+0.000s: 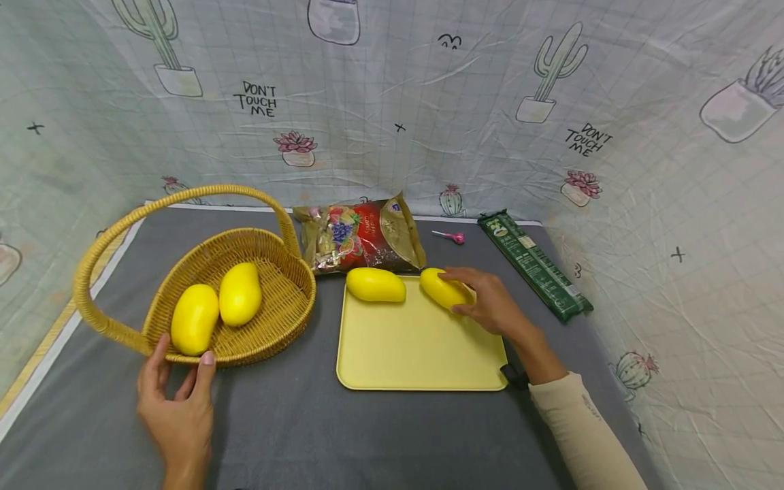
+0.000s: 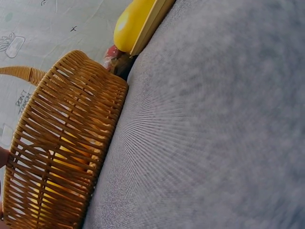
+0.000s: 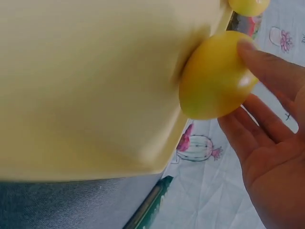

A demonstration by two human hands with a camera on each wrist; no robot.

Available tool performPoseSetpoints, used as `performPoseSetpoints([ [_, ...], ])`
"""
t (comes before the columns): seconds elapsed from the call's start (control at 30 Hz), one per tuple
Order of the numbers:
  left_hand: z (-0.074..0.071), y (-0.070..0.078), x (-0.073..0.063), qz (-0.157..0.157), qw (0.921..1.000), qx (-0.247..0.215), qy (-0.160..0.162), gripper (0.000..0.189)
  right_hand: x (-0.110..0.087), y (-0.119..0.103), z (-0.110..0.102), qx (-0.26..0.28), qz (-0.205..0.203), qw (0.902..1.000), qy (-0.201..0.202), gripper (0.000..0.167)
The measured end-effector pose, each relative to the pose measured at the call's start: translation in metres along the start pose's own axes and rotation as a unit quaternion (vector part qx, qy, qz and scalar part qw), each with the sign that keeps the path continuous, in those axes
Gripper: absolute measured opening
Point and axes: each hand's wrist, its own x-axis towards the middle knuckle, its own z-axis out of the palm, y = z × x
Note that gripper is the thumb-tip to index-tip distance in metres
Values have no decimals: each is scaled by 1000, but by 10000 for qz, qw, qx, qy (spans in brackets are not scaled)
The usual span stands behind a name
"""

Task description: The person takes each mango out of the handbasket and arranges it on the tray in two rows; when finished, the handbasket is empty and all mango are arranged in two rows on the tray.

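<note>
My left hand (image 1: pixel 176 405) holds the near rim of a yellow wicker basket (image 1: pixel 283 292), thumb and forefinger at its edge. Inside the basket lie two yellow mangoes, one mango (image 1: pixel 194 320) by the near-left wall and the other mango (image 1: pixel 240 294) beside it. On the far right part of a pale yellow tray (image 1: pixel 416 357), my right hand (image 1: pixel 495 305) grips a mango (image 1: pixel 439 291) between thumb and fingers; its greenish end shows in the right wrist view. Another mango (image 1: pixel 375 284) lies at the tray's far left corner.
Behind the tray stands a gold and red candy bag (image 1: pixel 367 235). A pink lollipop (image 1: pixel 456 237) lies to the bag's right. Farther right is a long green packet (image 1: pixel 534 265). A patterned cloth (image 1: pixel 398 88) hangs behind the grey tabletop (image 1: pixel 294 435).
</note>
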Motion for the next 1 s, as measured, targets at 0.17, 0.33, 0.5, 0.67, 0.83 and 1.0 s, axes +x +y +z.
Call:
performPoseSetpoints([
  [0.17, 1, 0, 0, 52, 9999, 106, 6, 68, 1, 3, 0, -462, -302, 9985, 38, 65],
  [0.33, 0, 1, 0, -12, 10000, 25, 24, 67, 1, 5, 1, -522, -384, 9978, 135, 63],
  [0.5, 0, 2, -1, 22, 9999, 99, 22, 67, -2, 5, 2, -415, -310, 9983, 264, 65],
  [0.67, 0, 1, -1, 41, 9999, 132, 25, 68, -2, -8, -2, -338, -220, 9985, 368, 70],
  [0.83, 0, 1, 0, 18, 9999, 107, 38, 67, 9, -42, -5, -160, -150, 9985, 506, 68],
  [1.0, 1, 0, 0, 14, 9999, 109, 40, 67, 28, -75, 4, 178, -418, 9970, 623, 66],
])
